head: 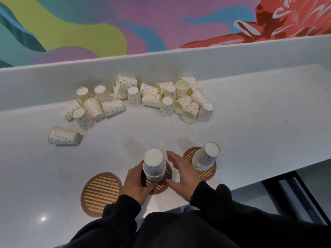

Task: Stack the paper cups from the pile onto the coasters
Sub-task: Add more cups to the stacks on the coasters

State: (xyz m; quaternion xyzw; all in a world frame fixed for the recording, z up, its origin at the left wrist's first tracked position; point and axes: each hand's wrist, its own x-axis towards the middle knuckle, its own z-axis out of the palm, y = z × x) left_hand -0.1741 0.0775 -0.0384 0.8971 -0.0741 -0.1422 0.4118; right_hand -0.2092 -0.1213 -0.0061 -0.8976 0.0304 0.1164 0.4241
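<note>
While the middle stack (154,165) of dotted paper cups stands bottoms-up on its striped middle coaster (160,189), both hands are down around it. The cups are nested one over another, white bases to the ceiling, so nothing of their insides shows.

Left hand (134,183) sits just left of that stack, with the thumb up against the cup wall and the fingers (149,187) lying across the coaster at the stack's near foot. Whether they're really squeezing, I can't tell from here. Right hand (182,174) is just right of the stack, with its fingers (172,157) straight and together, pointing away, holding nothing; the thumb reaches in toward the stack's base.

Further right of the stack a right stack (206,156), also upside down, stands on the right coaster (189,154). Left of the middle stack lies the left coaster (101,191).

Well beyond the stack is the pile (136,97) of loose cups on the white counter (250,122). Some sit inverted, others lie on their sides showing plain cream insides. One lone cup (64,136) lies on its side, beyond and left of the stack.
</note>
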